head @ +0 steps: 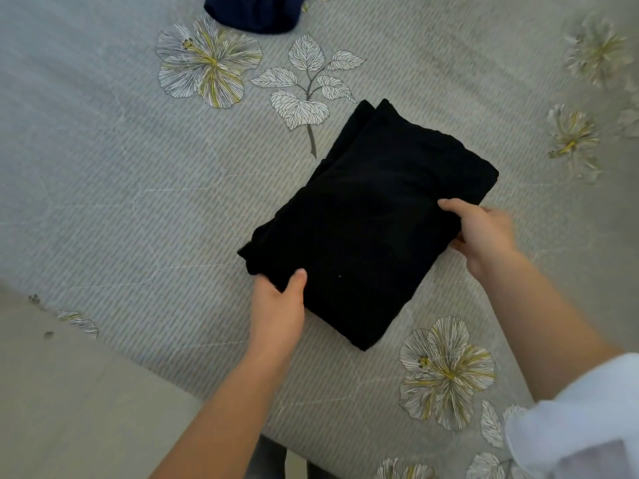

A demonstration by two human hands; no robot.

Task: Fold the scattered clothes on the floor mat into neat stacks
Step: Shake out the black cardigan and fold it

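A black garment [366,223] lies folded into a thick rectangle in the middle of the grey flowered floor mat [121,174], its long side running diagonally. My left hand [276,305] grips its near left edge, thumb on top and fingers hidden under the cloth. My right hand [480,233] holds the right edge, thumb over the top layer and fingers tucked beneath. A dark navy garment [256,12] sits at the mat's far edge, cut off by the top of the view.
The mat's near left edge meets pale bare floor [69,392]. Flower prints dot the mat on all sides. A white sleeve [584,426] covers my right upper arm at the lower right.
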